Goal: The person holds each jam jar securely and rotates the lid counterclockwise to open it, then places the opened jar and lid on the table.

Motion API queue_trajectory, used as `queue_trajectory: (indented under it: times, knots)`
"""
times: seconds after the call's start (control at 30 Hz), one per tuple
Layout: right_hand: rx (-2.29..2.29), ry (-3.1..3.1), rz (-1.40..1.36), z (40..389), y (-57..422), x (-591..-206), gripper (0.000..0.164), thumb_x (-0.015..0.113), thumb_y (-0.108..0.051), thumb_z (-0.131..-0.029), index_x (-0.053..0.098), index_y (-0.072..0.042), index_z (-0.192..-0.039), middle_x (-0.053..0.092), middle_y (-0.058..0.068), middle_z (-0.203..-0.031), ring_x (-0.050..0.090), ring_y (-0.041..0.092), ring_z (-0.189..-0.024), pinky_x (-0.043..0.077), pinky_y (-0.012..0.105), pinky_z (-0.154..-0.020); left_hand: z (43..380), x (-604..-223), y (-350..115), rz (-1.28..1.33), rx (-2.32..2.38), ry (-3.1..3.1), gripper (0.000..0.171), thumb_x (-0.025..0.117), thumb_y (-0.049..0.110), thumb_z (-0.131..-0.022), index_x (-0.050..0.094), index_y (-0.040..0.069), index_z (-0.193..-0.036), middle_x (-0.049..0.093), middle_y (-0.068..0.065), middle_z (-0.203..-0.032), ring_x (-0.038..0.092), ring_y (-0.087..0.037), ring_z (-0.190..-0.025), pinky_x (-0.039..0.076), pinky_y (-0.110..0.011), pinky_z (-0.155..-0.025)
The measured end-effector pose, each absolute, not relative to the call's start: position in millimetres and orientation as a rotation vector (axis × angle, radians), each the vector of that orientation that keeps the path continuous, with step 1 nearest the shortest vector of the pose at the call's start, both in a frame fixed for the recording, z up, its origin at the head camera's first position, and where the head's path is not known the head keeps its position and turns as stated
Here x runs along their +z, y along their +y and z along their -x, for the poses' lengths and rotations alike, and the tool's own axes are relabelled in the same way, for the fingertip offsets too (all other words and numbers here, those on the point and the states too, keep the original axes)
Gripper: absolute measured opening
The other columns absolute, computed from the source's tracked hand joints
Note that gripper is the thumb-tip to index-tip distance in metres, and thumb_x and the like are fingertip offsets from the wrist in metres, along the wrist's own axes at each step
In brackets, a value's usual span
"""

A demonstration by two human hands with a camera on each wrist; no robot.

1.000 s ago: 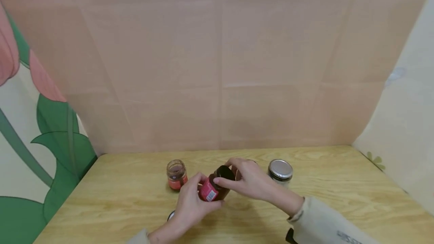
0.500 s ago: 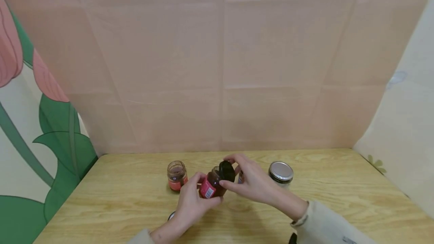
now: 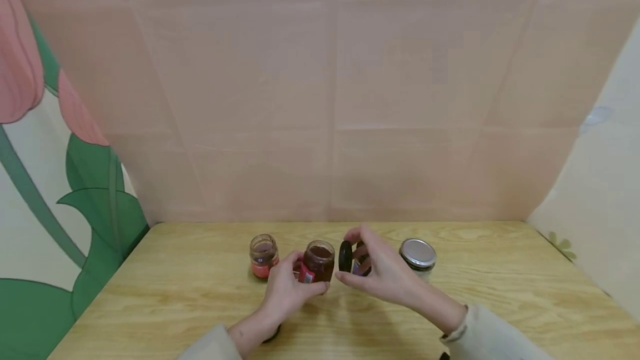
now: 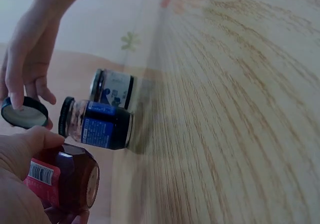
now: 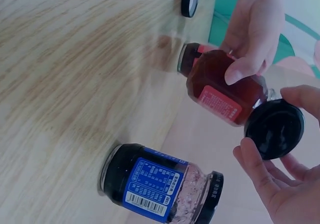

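Holding an open-topped, red-labelled glass jar (image 3: 320,264) over the table (image 3: 190,271), toward six o'clock in the head view, in the left hand's (image 3: 289,286) grip, and pinching a black lid (image 3: 345,257) in the right hand's (image 3: 382,274) grip, just beside the jar at three o'clock.

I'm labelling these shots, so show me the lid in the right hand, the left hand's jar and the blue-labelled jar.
Held lid (image 5: 275,129), right wrist view: middle of its black top.
Held jar (image 3: 321,264), head view: dark side below the rim.
Blue-labelled jar (image 5: 155,184), right wrist view: its label.
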State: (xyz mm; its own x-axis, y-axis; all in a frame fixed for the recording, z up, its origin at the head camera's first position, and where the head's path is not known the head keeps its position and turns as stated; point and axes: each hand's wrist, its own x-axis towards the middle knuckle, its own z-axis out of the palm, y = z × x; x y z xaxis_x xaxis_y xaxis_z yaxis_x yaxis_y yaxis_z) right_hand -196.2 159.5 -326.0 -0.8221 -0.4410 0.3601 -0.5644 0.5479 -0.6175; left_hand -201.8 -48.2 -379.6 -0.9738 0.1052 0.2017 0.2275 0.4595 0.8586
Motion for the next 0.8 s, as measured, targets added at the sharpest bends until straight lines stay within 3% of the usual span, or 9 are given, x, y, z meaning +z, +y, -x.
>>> queue_trajectory:
  times: [0.23,0.5,0.8]
  knots:
    - [1.098,-2.641,-0.856,193,164,-328,0.053,0.08,-0.028,-0.077,0.047,-0.014,-0.116,0.057,0.002,-0.11,0.062,0.012,-0.087,0.055,0.024,-0.068,209,-383,-47,0.245,-1.602,-2.59,0.054,0.087,0.024,-0.065,0.062,0.005,-0.109,0.066,-0.004,-0.094,0.059,-0.015,-0.084,0.049,-0.033,-0.071]
    - [1.078,-2.691,-0.964,189,164,-334,0.054,0.079,-0.028,-0.079,0.05,-0.01,-0.12,0.056,0.003,-0.111,0.061,0.013,-0.091,0.054,0.024,-0.075,213,-386,-43,0.226,-1.594,-2.602,0.057,0.087,0.021,-0.066,0.061,0.003,-0.113,0.068,-0.008,-0.101,0.064,-0.022,-0.093,0.053,-0.039,-0.078]
    - [1.07,-2.716,-1.05,185,163,-346,0.05,0.082,-0.018,-0.073,0.054,-0.004,-0.112,0.058,0.006,-0.11,0.063,0.019,-0.096,0.055,0.025,-0.079,218,-386,-42,0.258,-1.501,-2.602,0.057,0.088,0.017,-0.064,0.061,0.002,-0.112,0.068,-0.01,-0.105,0.063,-0.028,-0.101,0.05,-0.046,-0.088]
